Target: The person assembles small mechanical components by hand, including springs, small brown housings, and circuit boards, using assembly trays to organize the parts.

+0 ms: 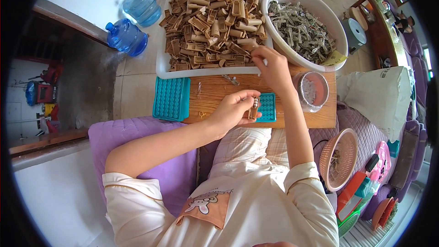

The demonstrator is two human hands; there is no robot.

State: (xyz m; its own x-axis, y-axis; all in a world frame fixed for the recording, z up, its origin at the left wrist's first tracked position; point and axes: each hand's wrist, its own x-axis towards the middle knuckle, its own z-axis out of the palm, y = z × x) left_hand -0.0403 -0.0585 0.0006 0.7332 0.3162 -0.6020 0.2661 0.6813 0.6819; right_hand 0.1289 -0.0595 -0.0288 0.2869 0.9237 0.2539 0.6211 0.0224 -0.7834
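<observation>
- Cream-sleeved forearms come up from the lower edge over a checked cloth [249, 144] on the lap, so both hands meet above the near edge of the wooden board [215, 92].
- A small brown piece with a pale ribbed insert [254, 108] is pinched upright in the left hand [233, 109], thumb and fingers closed on it, just over a little teal block [266, 107] on the board.
- At the near rim of the white tray [161, 66], the right hand [273, 66] is curled with its fingertips among the heaped brown pieces [211, 20]; whether one is gripped cannot be told.
- That tray is set straight ahead and a white basin [340, 41] of thin grey strips [302, 29] just to its right, both within one arm's stretch.
- A clear round tub [312, 90] is stood beside the right wrist, its contents unclear.
- A teal gridded holder [172, 98] hangs over the board's left edge.
- Two blue water jugs [132, 23] are left on the floor well apart.
- A pink woven basket [339, 158] rests at the right side.
</observation>
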